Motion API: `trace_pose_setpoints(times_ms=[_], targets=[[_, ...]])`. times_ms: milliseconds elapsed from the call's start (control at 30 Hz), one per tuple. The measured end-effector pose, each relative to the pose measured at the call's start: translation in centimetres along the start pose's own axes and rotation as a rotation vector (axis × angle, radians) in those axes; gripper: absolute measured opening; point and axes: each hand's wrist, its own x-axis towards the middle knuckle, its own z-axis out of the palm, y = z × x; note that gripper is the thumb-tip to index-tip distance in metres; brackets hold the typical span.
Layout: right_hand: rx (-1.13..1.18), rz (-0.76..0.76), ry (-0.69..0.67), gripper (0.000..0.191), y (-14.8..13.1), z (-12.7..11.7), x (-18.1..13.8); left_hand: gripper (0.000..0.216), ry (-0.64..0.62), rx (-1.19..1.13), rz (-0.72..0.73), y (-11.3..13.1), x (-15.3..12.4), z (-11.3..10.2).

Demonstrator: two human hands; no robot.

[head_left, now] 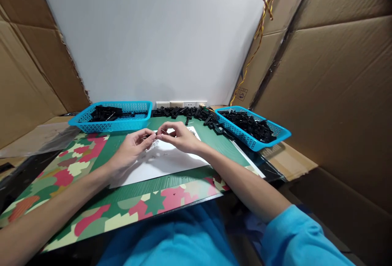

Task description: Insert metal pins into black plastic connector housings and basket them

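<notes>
Above a white sheet of paper (165,163), my two hands meet with their fingertips nearly touching. My left hand (134,145) pinches a small black part (150,136), mostly covered by the fingers. Thumb and forefinger of my right hand (177,136) are pressed together beside that part; whatever they hold is too small to make out. Tiny metallic-looking pieces (154,144) lie on the paper behind and below the fingers, partly hidden by my hands.
A blue basket (110,127) of black parts stands at the back left, another blue basket (254,145) at the right. Loose black parts (174,112) are heaped along the wall between them. Cardboard walls (337,86) flank the green, patterned board (128,194). A yellow twisted cord (260,33) hangs at the right.
</notes>
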Motion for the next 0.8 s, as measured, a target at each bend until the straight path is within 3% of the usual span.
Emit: trace_pose_setpoints(times_ms=[300, 533, 800], targets=[[-0.093, -0.023, -0.008, 0.024, 0.0, -0.9, 0.1, 0.032, -0.146, 0.028, 0.044, -0.5, 0.1, 0.4], [-0.176, -0.064, -0.042, 0.025, 0.2, -1.6, 0.0, 0.033, -0.067, 0.018, -0.032, -0.5, 0.2, 0.0], [-0.244, -0.108, -0.014, 0.018, 0.7, -1.2, 0.0, 0.042, -0.132, -0.038, -0.058, -1.0, 0.6, 0.1]])
